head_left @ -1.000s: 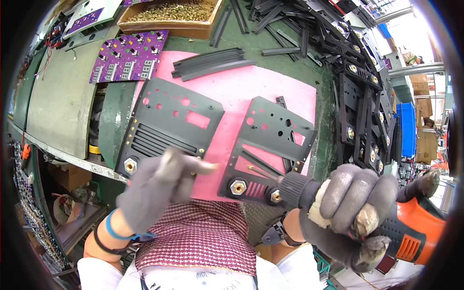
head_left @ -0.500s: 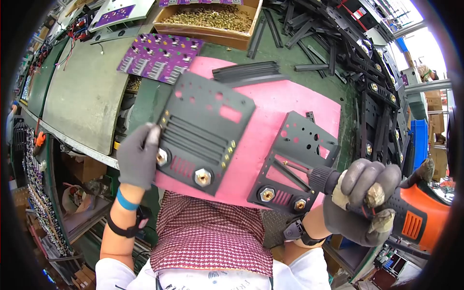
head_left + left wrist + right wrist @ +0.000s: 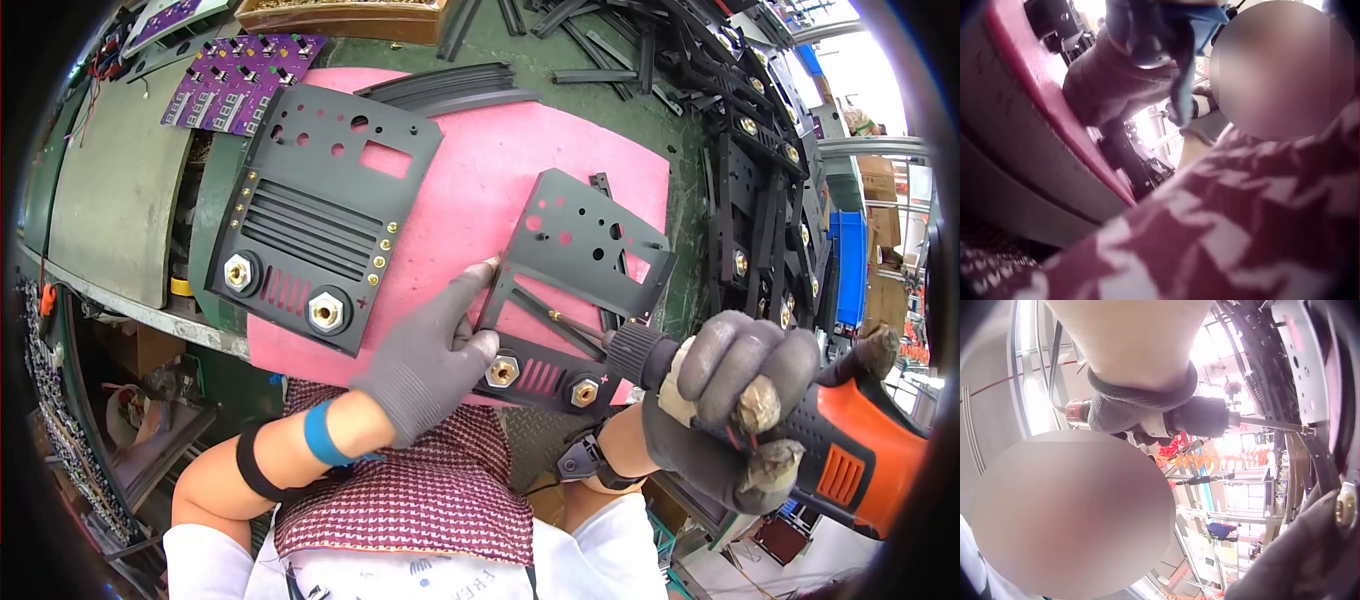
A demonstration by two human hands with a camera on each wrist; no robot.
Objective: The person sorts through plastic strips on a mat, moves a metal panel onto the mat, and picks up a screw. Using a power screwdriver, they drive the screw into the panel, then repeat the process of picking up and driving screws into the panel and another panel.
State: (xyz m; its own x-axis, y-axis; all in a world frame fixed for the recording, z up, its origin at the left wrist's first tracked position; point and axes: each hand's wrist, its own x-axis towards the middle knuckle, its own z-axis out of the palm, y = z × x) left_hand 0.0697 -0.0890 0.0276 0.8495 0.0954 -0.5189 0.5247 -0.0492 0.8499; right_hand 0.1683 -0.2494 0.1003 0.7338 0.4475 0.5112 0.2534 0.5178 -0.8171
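Note:
My gloved right hand [image 3: 745, 405] grips an orange and black electric screwdriver [image 3: 845, 470]. Its long bit, with a small brass screw at the tip [image 3: 556, 316], points left over a black metal panel [image 3: 575, 240] with two big hex nuts. The gloved left hand [image 3: 435, 345] is at that panel's left edge, index finger stretched along it and thumb near the left nut. In the left wrist view this hand [image 3: 1110, 81] appears beside the pink mat's edge. Another black panel [image 3: 315, 215], with two nuts and several brass screws, lies to the left.
Both panels lie on a pink foam mat [image 3: 470, 170]. Behind it are black strips [image 3: 445, 90], purple circuit boards [image 3: 240, 85] and a box [image 3: 345, 22] of brass pieces. Finished-looking black frames [image 3: 750, 200] are stacked at the right, a blue bin [image 3: 848, 265] beyond.
The left hand pushed the left panel up and away, then left it and moved right to the other panel's edge. My right hand keeps its grip on the screwdriver.

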